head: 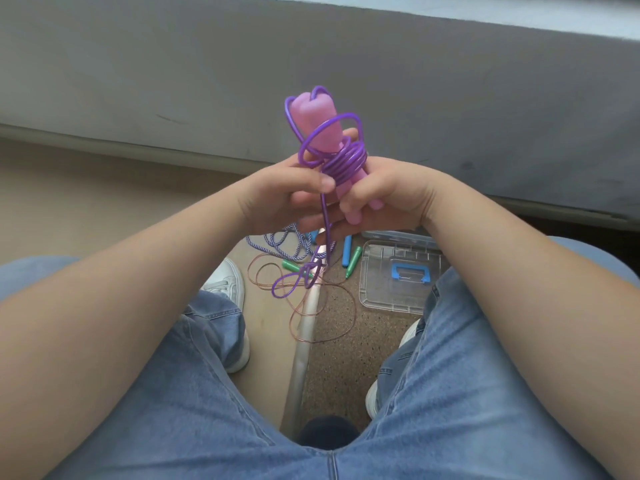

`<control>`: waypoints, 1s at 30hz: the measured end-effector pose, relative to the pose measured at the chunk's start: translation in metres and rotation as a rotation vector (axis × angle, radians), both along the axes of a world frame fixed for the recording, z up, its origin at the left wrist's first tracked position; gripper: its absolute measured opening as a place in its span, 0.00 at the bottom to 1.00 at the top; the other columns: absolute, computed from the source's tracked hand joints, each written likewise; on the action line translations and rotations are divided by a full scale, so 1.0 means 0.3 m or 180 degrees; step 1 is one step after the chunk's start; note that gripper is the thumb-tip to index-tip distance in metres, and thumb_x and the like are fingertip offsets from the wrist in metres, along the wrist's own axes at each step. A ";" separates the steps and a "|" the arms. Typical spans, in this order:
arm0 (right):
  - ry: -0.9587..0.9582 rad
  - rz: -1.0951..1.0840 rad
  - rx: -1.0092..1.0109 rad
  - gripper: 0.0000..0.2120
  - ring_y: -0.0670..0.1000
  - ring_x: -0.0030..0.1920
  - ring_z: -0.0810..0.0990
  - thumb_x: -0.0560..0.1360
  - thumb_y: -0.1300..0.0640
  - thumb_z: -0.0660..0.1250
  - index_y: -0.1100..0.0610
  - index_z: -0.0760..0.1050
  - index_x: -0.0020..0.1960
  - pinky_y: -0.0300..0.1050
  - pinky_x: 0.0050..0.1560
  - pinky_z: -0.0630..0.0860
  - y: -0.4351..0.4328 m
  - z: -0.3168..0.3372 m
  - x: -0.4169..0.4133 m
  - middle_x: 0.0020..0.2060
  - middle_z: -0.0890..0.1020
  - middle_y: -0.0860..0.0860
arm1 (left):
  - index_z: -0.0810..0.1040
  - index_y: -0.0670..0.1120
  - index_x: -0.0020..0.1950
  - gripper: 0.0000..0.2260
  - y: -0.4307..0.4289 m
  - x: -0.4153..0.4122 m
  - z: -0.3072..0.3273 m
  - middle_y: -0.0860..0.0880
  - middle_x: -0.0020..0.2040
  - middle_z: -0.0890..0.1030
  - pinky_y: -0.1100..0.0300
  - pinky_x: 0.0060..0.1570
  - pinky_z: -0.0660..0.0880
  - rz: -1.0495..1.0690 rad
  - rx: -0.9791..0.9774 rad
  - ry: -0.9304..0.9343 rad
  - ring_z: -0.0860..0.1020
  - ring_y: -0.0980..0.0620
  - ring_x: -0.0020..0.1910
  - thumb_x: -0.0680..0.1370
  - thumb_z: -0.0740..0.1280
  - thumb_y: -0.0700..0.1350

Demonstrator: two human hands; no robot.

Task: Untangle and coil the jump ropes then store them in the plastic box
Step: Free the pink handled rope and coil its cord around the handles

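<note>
Head view, looking down at someone sitting in jeans with both hands up in the middle. Right hand has its fingers curled around a pair of pink handles, which point up toward 12 o'clock. The purple rope is wound tight around those handles in a stack of coils, with a couple of looser loops sticking out higher up. Left hand sits right against it at 9 o'clock, thumb and fingers pinching the rope where it leaves the coils. From there the loose end hangs straight down toward 6 o'clock and ends in a loop over the floor.

Down on the floor between the feet: a thin copper-colored rope spread in wide loops, a braided purple-and-white rope at about 10 o'clock from it, plus green handles and a blue handle. Clear plastic box is at 2 o'clock from that pile, and its lid with the blue latch lies flat in front of it. White sneakers on both sides.
</note>
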State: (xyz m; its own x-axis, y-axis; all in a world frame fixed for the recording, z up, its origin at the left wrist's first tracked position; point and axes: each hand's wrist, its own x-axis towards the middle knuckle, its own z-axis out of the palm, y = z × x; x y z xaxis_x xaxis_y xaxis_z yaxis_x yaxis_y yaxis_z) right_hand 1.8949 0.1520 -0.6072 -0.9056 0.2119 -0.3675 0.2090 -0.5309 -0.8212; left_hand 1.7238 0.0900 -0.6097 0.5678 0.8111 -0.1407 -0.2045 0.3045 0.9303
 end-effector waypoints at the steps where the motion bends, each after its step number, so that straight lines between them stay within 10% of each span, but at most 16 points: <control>1: 0.0008 0.0065 -0.0046 0.30 0.65 0.61 0.81 0.66 0.76 0.54 0.66 0.74 0.66 0.61 0.57 0.80 -0.001 -0.003 0.002 0.61 0.78 0.67 | 0.67 0.31 0.66 0.22 -0.001 0.003 0.000 0.42 0.49 0.83 0.60 0.41 0.78 -0.0045 0.0067 0.0252 0.83 0.52 0.41 0.72 0.62 0.34; 4: -0.0101 0.0340 0.0035 0.33 0.64 0.63 0.80 0.64 0.78 0.55 0.67 0.69 0.69 0.65 0.64 0.76 -0.008 -0.016 0.005 0.58 0.81 0.63 | 0.71 0.40 0.69 0.26 0.004 -0.010 0.007 0.42 0.51 0.84 0.55 0.48 0.80 -0.0041 0.0473 0.1188 0.82 0.49 0.48 0.71 0.70 0.31; 8: -0.0506 0.0100 0.0388 0.24 0.61 0.60 0.83 0.64 0.75 0.58 0.66 0.73 0.59 0.63 0.65 0.75 0.006 -0.025 0.020 0.49 0.81 0.62 | 0.81 0.49 0.50 0.12 0.005 -0.043 0.000 0.50 0.39 0.81 0.56 0.39 0.75 -0.0031 0.0880 0.2008 0.78 0.54 0.37 0.75 0.71 0.33; 13: -0.1081 -0.0094 0.1022 0.16 0.62 0.53 0.85 0.70 0.73 0.68 0.63 0.75 0.57 0.56 0.52 0.84 0.005 -0.036 0.023 0.49 0.85 0.62 | 0.76 0.50 0.37 0.12 -0.008 -0.049 -0.081 0.50 0.34 0.76 0.63 0.40 0.79 0.0530 0.1071 0.2974 0.75 0.62 0.34 0.76 0.65 0.33; 15: -0.1041 -0.0190 0.1079 0.15 0.61 0.43 0.85 0.75 0.74 0.65 0.62 0.73 0.59 0.51 0.38 0.84 0.003 -0.029 0.022 0.44 0.83 0.65 | 0.74 0.45 0.40 0.07 -0.001 -0.069 -0.119 0.44 0.37 0.77 0.48 0.45 0.82 0.0569 0.0821 0.3380 0.78 0.53 0.36 0.78 0.61 0.41; 22: -0.0334 -0.0775 0.0844 0.13 0.50 0.24 0.72 0.76 0.73 0.63 0.58 0.69 0.55 0.37 0.21 0.65 -0.017 0.014 0.000 0.34 0.79 0.61 | 0.73 0.50 0.57 0.11 -0.018 -0.032 -0.139 0.50 0.46 0.76 0.57 0.46 0.67 0.0150 0.0950 0.3996 0.75 0.47 0.46 0.85 0.53 0.52; 30: -0.2663 -0.1250 0.3110 0.23 0.57 0.39 0.82 0.68 0.59 0.66 0.53 0.69 0.62 0.50 0.38 0.77 0.065 -0.097 0.019 0.46 0.82 0.55 | 0.72 0.49 0.50 0.09 -0.025 -0.026 -0.139 0.51 0.35 0.74 0.53 0.37 0.69 -0.0301 0.1722 0.4600 0.76 0.42 0.40 0.83 0.57 0.53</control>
